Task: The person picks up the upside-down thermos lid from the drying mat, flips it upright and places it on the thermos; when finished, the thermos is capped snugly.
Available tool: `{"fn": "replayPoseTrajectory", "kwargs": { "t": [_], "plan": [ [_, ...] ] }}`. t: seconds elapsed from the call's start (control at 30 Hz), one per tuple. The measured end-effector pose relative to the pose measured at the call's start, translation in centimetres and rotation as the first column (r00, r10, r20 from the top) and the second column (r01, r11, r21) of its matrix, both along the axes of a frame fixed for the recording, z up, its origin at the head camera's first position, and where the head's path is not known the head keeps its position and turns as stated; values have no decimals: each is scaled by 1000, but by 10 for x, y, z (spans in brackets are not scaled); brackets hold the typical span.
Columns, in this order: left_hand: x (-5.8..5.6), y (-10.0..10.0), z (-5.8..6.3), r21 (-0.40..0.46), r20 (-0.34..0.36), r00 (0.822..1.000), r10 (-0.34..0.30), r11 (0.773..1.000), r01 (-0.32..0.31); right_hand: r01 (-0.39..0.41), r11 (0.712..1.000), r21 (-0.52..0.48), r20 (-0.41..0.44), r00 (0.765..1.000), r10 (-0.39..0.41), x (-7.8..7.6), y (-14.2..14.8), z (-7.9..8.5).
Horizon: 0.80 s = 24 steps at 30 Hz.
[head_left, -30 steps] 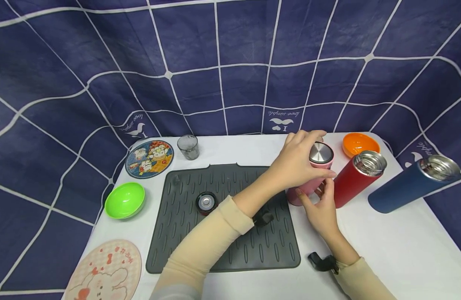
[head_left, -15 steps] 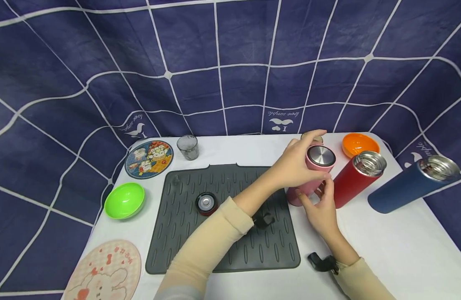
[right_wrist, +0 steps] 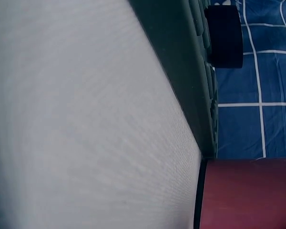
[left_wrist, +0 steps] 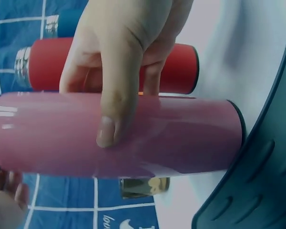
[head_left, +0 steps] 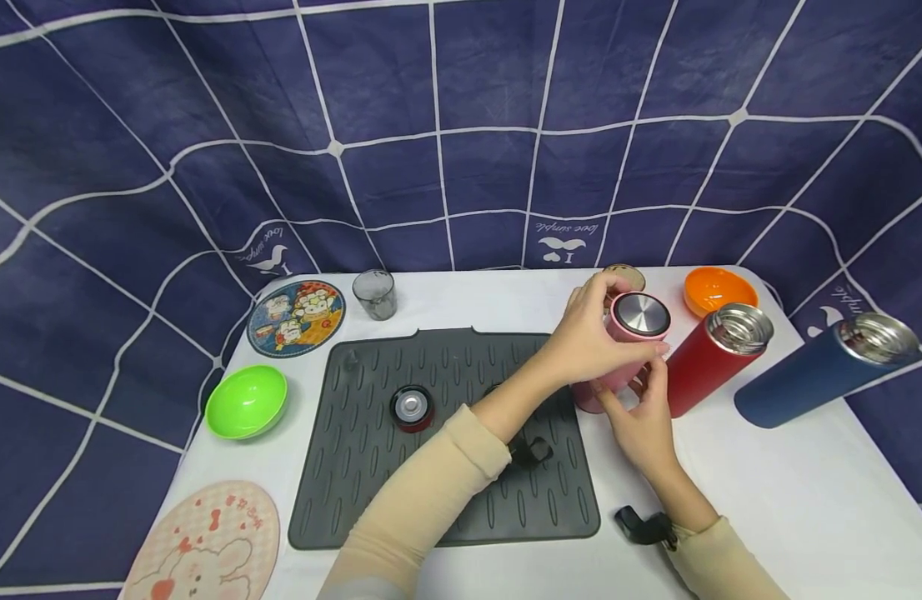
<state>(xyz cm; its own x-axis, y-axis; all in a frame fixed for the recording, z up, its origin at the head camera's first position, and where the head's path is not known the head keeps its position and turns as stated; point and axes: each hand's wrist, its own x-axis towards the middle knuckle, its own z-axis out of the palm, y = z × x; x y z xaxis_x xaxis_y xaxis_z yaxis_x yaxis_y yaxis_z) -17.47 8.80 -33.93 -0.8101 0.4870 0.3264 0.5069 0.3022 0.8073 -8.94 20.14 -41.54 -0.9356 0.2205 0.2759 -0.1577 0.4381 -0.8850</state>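
Note:
A pink thermos bottle [head_left: 614, 379] stands upright beside the right edge of the grey mat [head_left: 461, 508], with a steel-topped lid [head_left: 642, 315] on it. My left hand [head_left: 581, 337] wraps round the lid end, thumb in front and fingers behind. Lower on the body, my right hand [head_left: 644, 421] grips the bottle; the left wrist view shows its thumb [left_wrist: 117, 109] across the pink side. Fingers of the left hand [left_wrist: 7, 193] show at that view's left edge, by the black collar. The right wrist view has only the bottle's base [right_wrist: 248, 195]; the hand is out of frame.
Right of the pink bottle stand a lidless red thermos [head_left: 712, 367] and a lidless blue one [head_left: 814, 375]. Behind are an amber glass [head_left: 628, 273] and an orange bowl [head_left: 719, 287]. On the mat lies a black-rimmed lid [head_left: 412, 407]. A green bowl [head_left: 247, 402] sits left.
My left hand's fingers, spread over the top a second ago, have shifted and now curl lower behind the lid, uncovering its steel disc and the amber glass. The right hand has stayed put.

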Motion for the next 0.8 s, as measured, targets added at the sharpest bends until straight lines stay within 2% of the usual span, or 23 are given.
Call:
{"fn": "replayPoseTrajectory", "kwargs": {
  "t": [0.1,0.2,0.23,0.3,0.37,0.47,0.53,0.6,0.67,0.7,0.73,0.8],
  "plan": [
    [-4,-4,0,56,36,993,-109,993,107,-11,1000,-2,-14,1000,11,0,1,-1],
    [-6,-5,0,34,55,987,-153,988,151,-11,1000,6,-30,999,12,0,2,-2],
    [-5,-3,0,28,66,988,-141,990,139,-12,1000,2,-31,999,12,-1,2,-3],
    [-2,2,-1,5,70,996,-62,998,62,-11,1000,-2,-29,1000,11,-1,2,-3],
    [0,7,-2,22,82,997,-6,1000,4,-7,1000,-3,-19,1000,7,-2,2,-2],
    [-2,6,-3,61,104,994,-9,998,2,-4,1000,-6,-17,1000,4,-2,2,-2],
    [-7,0,-3,95,131,986,-104,991,92,-8,1000,-2,-22,1000,8,-2,2,-2],
    [-11,-6,-2,127,179,963,-203,975,182,-14,1000,-3,-29,1000,14,-1,2,-2],
    [-12,-7,-2,130,200,949,-244,967,221,-16,1000,-1,-22,1000,16,-1,2,-2],
    [-11,-6,-2,117,200,951,-237,969,217,-13,1000,2,-17,1000,13,-1,2,-2],
    [-9,-4,-2,83,184,962,-204,978,192,-10,1000,1,-12,1000,10,-1,1,-1],
    [-4,2,-2,19,129,986,-107,994,105,-6,1000,-3,-6,1000,6,-1,2,-1]
  ]
}}
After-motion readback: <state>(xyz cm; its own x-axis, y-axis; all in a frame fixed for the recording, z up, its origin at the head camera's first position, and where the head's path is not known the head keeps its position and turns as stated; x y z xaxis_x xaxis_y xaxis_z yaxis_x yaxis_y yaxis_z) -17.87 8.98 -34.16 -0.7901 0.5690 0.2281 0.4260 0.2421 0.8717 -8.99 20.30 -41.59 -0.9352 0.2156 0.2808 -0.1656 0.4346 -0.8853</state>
